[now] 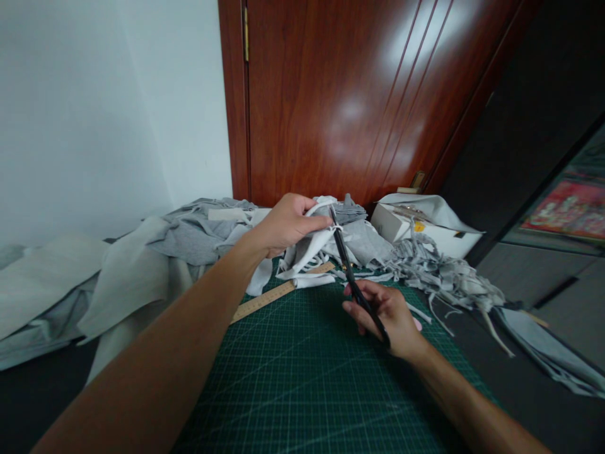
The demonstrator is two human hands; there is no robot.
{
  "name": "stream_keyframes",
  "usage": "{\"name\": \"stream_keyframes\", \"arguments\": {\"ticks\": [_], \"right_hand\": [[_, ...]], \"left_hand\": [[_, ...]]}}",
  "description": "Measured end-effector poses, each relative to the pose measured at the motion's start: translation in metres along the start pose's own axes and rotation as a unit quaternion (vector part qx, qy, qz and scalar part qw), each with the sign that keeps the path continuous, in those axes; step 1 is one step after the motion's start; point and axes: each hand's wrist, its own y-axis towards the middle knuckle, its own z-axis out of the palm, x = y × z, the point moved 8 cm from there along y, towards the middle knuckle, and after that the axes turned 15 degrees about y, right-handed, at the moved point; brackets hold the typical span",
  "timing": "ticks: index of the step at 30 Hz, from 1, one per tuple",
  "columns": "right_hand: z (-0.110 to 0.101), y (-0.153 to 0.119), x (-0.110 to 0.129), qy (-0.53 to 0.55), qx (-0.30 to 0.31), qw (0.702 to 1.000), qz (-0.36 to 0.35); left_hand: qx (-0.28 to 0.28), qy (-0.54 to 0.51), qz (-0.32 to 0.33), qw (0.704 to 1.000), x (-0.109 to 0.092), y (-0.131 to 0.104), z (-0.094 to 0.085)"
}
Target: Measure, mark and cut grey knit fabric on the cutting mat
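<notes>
My left hand (289,222) pinches a piece of white fabric (314,247) and lifts it over the far part of the green cutting mat (302,378). Dark scissors (348,268) are in my right hand (385,312), with my fingers wrapped round the handles. The blades point away from me and reach the fabric's edge beside my left fingertips. A thin loop of cloth lies across the blades. Whether the blades are parted, I cannot tell. Below the raised fabric, a wooden ruler (265,302) lies slantwise on the mat, partly covered by cloth.
Grey and white fabric pieces (198,236) are heaped along the left and back. A tangle of grey cloth strips (439,271) lies at the right, before a white box (425,230). A brown wooden door (331,107) stands behind, with a white wall (94,113) to its left.
</notes>
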Motion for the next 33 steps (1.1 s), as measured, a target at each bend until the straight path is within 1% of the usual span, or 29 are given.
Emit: {"name": "stream_keyframes", "arguments": {"ticks": [4,9,15,19,22,27,30,33], "right_hand": [[0.0009,0.0004,0.002,-0.003,-0.001,1.0,-0.002],[-0.0006,0.0009,-0.001,-0.002,-0.002,1.0,-0.003],[-0.0023,0.0,-0.0029,-0.003,0.004,1.0,-0.007],[-0.0031,0.0001,-0.0042,-0.01,0.006,1.0,0.005],[-0.0028,0.0003,-0.0034,-0.01,0.008,1.0,0.005],[-0.0019,0.0003,-0.0016,-0.001,0.003,1.0,0.007],[-0.0017,0.0003,0.0001,-0.002,-0.001,1.0,0.007],[-0.0025,0.0004,0.0003,-0.001,-0.005,1.0,0.009]], "left_hand": [[0.007,0.007,-0.002,1.0,0.0002,-0.0007,-0.0004],[0.022,0.008,-0.006,1.0,-0.0008,-0.0018,-0.0007],[0.049,0.051,-0.019,0.997,0.0034,-0.0018,0.0037],[0.058,0.043,-0.029,0.997,0.0067,-0.0008,0.0065],[0.058,0.018,-0.016,0.998,0.004,-0.0004,0.0078],[0.027,-0.062,-0.018,0.998,0.0012,-0.0006,0.0052],[0.012,-0.06,-0.012,0.998,0.0006,0.0,0.0028],[-0.012,-0.041,0.007,0.999,-0.0004,0.0016,-0.0015]]}}
